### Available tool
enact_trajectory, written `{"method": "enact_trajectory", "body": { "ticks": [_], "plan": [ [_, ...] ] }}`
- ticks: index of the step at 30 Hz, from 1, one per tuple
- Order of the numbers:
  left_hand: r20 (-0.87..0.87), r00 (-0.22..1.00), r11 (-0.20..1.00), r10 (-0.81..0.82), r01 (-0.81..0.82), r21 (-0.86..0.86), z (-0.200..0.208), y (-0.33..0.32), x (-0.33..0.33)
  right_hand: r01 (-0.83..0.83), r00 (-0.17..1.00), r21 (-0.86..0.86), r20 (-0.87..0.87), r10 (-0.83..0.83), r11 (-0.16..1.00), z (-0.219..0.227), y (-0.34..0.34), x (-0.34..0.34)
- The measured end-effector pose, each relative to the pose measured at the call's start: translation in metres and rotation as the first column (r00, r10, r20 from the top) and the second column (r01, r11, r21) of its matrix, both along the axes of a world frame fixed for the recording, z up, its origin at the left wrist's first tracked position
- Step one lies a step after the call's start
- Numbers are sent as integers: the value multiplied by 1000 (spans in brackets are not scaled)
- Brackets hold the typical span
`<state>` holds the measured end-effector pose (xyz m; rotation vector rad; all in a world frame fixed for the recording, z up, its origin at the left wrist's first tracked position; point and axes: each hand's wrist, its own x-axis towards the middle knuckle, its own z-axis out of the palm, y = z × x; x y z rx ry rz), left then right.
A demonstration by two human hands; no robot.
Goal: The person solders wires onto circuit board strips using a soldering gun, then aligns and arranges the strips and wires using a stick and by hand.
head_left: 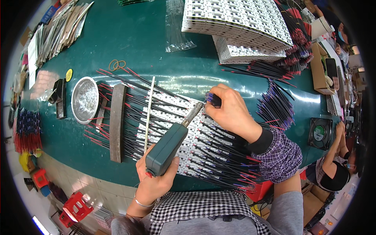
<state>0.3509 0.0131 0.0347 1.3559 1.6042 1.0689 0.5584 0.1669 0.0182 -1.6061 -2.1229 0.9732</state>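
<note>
My left hand (pixel 154 186) is closed around the body of a dark green soldering gun (pixel 167 150). The gun's metal tip points up and to the right, close to the upper edge of a white circuit board panel (pixel 190 147). My right hand (pixel 233 111) pinches a small bunch of black wires (pixel 213 99) with purple ends beside that tip. Whether tip and wires touch cannot be made out. Rows of black wires (pixel 219 156) with red ends fan out from both sides of the panel. A flat metal bar (pixel 117 123) and a thin pale strip (pixel 150 111) lie across the left-hand rows.
A metal bowl (pixel 85 101) stands left of the bar. Stacked white panels (pixel 235 19) are at the back, with loose wires (pixel 276 105) to the right. A small black fan (pixel 320 133) sits at the right edge, near another person's arms (pixel 337 147). Rubber bands (pixel 116 65) lie behind.
</note>
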Motion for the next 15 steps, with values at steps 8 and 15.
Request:
{"method": "enact_trajectory", "body": {
  "ticks": [8,15],
  "plan": [
    [92,990,989,110,-100,-112,2,-10,-1,-9,999,-30,40,10,1000,0,2,0],
    [87,992,995,91,-93,24,0,-7,0,-47,998,-13,39,48,999,5,7,2]
  ]
}}
